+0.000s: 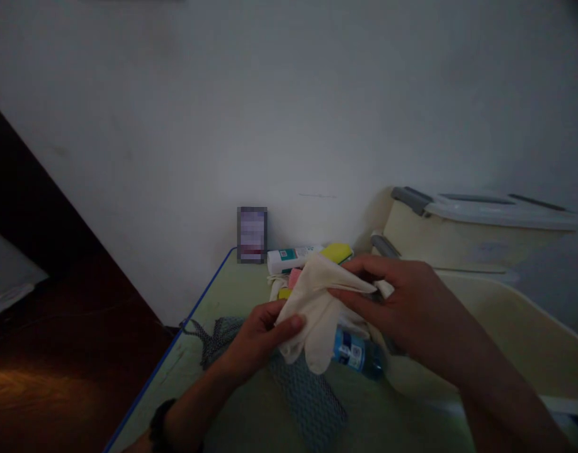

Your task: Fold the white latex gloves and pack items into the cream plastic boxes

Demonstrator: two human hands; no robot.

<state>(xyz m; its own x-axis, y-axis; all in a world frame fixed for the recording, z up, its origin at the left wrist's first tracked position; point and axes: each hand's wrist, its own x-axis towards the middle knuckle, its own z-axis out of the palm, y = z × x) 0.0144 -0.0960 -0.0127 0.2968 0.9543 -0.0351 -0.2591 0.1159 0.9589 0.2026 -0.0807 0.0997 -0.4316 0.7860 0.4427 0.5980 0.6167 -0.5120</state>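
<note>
A thin off-white glove is stretched between my two hands above the table. My left hand pinches its lower left side, thumb on top. At its other end, my right hand grips the gathered material between thumb and fingers. One rounded finger of the glove hangs down in the middle. Just behind and below it lies a blue-labelled plastic bottle, partly covered. A grey-green patterned cloth stretches under my left arm, which hides part of it.
Against the wall lie a white bottle and a yellow item; a pink piece is partly hidden. A phone-like pixelated object stands at the table's back corner. An open cream storage box takes up the right side.
</note>
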